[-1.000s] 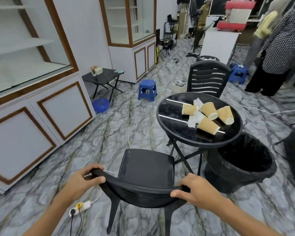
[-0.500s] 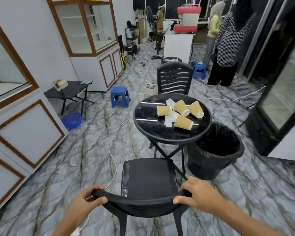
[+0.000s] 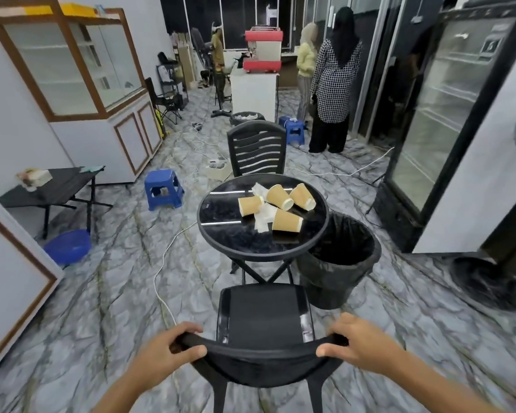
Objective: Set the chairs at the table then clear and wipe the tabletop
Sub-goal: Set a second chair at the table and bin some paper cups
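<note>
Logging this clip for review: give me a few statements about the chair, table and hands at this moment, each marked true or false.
1. Both hands grip the top of the near chair's backrest. True: the left hand and right hand curl round the near chair.
2. Four paper cups stand upright on the round table. False: the four paper cups lie on their sides on the round table.
3. A black bin stands on the floor beside the table. True: the black bin is at its right.
4. The far chair lies tipped over. False: the far chair stands upright behind the table.
</note>
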A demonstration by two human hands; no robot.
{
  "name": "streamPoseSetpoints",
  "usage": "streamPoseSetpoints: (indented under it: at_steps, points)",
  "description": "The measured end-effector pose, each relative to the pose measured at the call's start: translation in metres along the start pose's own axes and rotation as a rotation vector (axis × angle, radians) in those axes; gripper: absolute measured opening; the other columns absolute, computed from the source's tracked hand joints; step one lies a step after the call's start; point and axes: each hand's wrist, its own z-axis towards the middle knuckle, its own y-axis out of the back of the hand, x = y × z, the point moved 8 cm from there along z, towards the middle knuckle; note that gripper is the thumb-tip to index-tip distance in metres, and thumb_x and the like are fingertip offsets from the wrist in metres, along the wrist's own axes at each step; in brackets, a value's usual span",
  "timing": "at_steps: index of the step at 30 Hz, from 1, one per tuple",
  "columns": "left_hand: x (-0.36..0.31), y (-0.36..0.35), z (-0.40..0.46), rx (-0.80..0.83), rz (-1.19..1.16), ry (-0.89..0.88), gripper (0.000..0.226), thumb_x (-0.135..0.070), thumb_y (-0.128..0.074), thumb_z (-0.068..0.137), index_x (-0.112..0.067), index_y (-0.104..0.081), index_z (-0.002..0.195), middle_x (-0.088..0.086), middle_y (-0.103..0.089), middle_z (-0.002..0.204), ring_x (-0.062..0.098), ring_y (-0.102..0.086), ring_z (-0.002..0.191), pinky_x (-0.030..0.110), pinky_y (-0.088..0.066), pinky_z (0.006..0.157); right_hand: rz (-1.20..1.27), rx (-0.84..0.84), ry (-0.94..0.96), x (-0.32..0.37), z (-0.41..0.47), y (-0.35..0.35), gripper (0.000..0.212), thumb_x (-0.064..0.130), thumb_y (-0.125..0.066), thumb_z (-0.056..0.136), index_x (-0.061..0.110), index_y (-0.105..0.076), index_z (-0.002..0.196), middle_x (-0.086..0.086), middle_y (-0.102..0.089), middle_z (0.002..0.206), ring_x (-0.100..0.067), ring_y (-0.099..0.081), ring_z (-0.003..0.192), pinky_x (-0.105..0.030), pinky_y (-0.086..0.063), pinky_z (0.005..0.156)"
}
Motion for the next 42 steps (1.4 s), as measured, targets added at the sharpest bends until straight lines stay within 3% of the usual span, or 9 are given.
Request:
streamPoseSetpoints:
  at_steps: [4,13,22,28,31,35,42]
  points:
    - [-0.007,-0.002,0.005,0.07,0.074,-0.078,0.062,-0.08,-0.071,0.063,-0.045,-0.067,0.115,-0.015,-0.072,0.107,0.006,-0.068,0.1,0.041,-0.052,0.099,0.048,-0.05,0.02,-0.004,0.001,-0.002,0.082,0.098,-0.035,0.068,0.025,-0.064,0.092,0.016,-0.048,0.088,0.005,-0.045,0.082,-0.017,-0.037,0.072]
    - [-0.037,-0.012,0.002,0.162,0.097,-0.217,0.055,-0.078,-0.063,0.072,-0.042,-0.069,0.114,-0.009,-0.072,0.108,0.018,-0.067,0.096,0.039,-0.051,0.09,0.101,-0.067,-0.005,-0.015,-0.007,-0.004,0.06,0.088,-0.048,0.075,0.031,-0.062,0.086,0.008,-0.056,0.089,-0.003,-0.049,0.085,-0.022,-0.043,0.077]
    - [-0.038,-0.017,0.012,0.196,-0.07,-0.171,0.055,-0.069,-0.074,0.068,-0.033,-0.074,0.11,0.0,-0.073,0.11,0.012,-0.068,0.099,0.021,-0.051,0.089,0.124,-0.136,-0.017,-0.02,-0.012,-0.004,0.073,0.09,-0.044,0.076,0.02,-0.06,0.083,0.002,-0.057,0.084,-0.007,-0.048,0.083,-0.029,-0.045,0.076]
    - [-0.025,-0.013,0.011,0.209,-0.133,-0.118,0.047,-0.053,-0.076,0.074,-0.024,-0.073,0.111,0.005,-0.07,0.109,0.011,-0.067,0.095,0.015,-0.049,0.083,0.206,-0.247,-0.011,-0.012,-0.012,-0.014,0.059,0.087,-0.052,0.075,0.029,-0.057,0.08,0.012,-0.052,0.08,0.001,-0.045,0.085,-0.017,-0.034,0.069]
    - [-0.016,-0.011,0.012,0.209,-0.142,-0.104,0.049,-0.05,-0.077,0.075,-0.018,-0.073,0.112,0.008,-0.07,0.106,0.018,-0.066,0.096,0.019,-0.049,0.084,0.231,-0.26,-0.006,-0.008,-0.012,-0.017,0.054,0.085,-0.054,0.075,0.031,-0.059,0.083,0.013,-0.054,0.082,0.002,-0.045,0.086,-0.014,-0.033,0.07]
    - [-0.005,-0.009,0.012,0.185,-0.13,-0.081,0.059,-0.061,-0.078,0.069,-0.023,-0.072,0.113,0.004,-0.07,0.109,0.02,-0.066,0.102,0.026,-0.049,0.089,0.256,-0.241,-0.02,-0.007,-0.012,-0.017,0.057,0.086,-0.055,0.074,0.03,-0.061,0.082,0.009,-0.056,0.083,-0.002,-0.047,0.086,-0.018,-0.035,0.069]
    - [-0.01,-0.005,0.001,0.208,-0.026,-0.058,0.066,-0.071,-0.076,0.065,-0.031,-0.07,0.117,-0.003,-0.069,0.114,0.015,-0.064,0.105,0.037,-0.048,0.098,0.198,-0.141,-0.054,0.007,-0.014,-0.012,0.082,0.091,-0.047,0.074,0.011,-0.06,0.087,-0.007,-0.059,0.086,-0.011,-0.049,0.084,-0.026,-0.04,0.074]
